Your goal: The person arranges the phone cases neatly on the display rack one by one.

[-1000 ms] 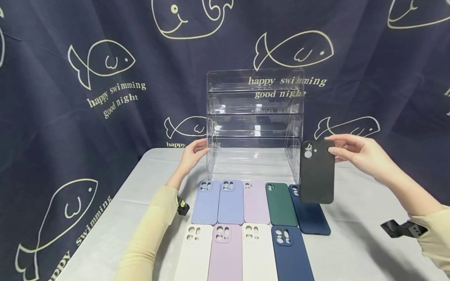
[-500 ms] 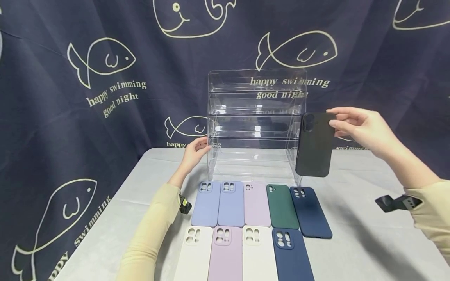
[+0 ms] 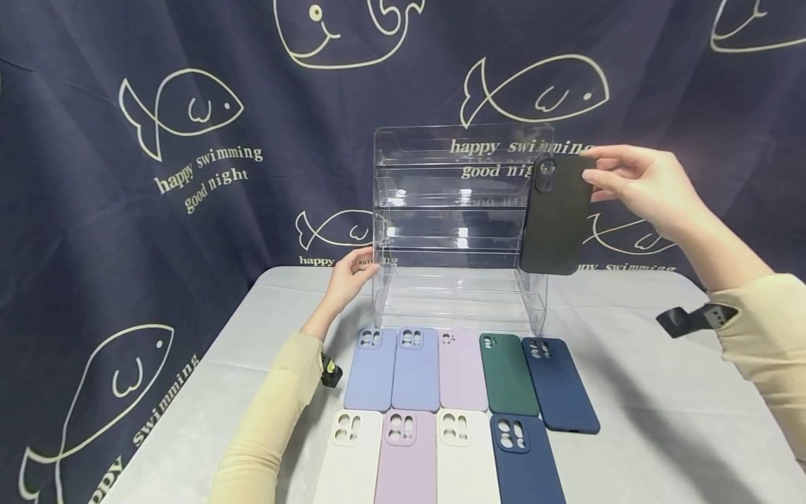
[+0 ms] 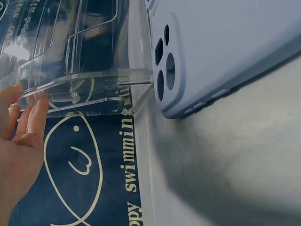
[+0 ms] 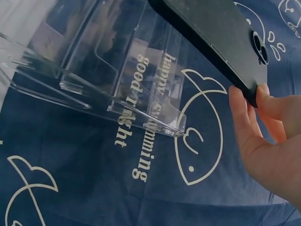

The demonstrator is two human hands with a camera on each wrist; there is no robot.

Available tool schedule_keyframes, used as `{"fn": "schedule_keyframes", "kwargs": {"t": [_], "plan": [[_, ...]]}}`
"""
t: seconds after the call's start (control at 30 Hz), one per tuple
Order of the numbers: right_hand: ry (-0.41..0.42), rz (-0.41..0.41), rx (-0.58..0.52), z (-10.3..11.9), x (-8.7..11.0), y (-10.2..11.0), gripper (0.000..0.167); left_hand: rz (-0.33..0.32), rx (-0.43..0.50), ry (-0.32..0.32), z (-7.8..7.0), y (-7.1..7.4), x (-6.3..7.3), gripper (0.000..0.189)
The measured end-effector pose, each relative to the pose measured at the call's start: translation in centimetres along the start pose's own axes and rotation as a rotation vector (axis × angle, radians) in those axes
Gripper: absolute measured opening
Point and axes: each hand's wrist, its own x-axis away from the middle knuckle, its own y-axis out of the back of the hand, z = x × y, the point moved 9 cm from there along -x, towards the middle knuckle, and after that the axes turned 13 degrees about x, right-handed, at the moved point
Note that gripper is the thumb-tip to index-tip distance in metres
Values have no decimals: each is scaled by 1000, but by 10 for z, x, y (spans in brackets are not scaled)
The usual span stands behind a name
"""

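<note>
A black phone case (image 3: 555, 217) hangs upright in the air, its camera cutout at the upper left. My right hand (image 3: 648, 183) pinches its upper right edge between thumb and fingers. The case overlaps the right side of a clear tiered display rack (image 3: 460, 280) in the head view; the right wrist view shows it apart from the rack (image 5: 94, 70). At the rack's left side, my left hand (image 3: 350, 276) holds the side panel's edge, thumb and fingers around it in the left wrist view. The rack's tiers hold nothing visible.
Phone cases lie in two rows before the rack: light blue (image 3: 415, 374), lilac (image 3: 462, 378), green (image 3: 511, 378) and navy (image 3: 563, 388) behind, white (image 3: 346, 465), purple (image 3: 406, 465) and navy (image 3: 529, 469) in front. A dark fish-print curtain (image 3: 252, 42) hangs behind the grey-covered table (image 3: 648, 392).
My right hand has lifted the black case from above the navy case to the height of the rack's upper tiers, shifting slightly left. My left hand stays at the rack's side.
</note>
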Motion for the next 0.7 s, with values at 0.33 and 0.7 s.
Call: {"fn": "schedule_keyframes", "kwargs": {"t": [0.33, 0.7], "plan": [[15, -64, -160, 16, -35, 12, 25, 53, -10, 18, 1, -6, -1, 43], [1, -132, -263, 28, -69, 8, 30, 52, -40, 35, 5, 0, -1, 44]]}}
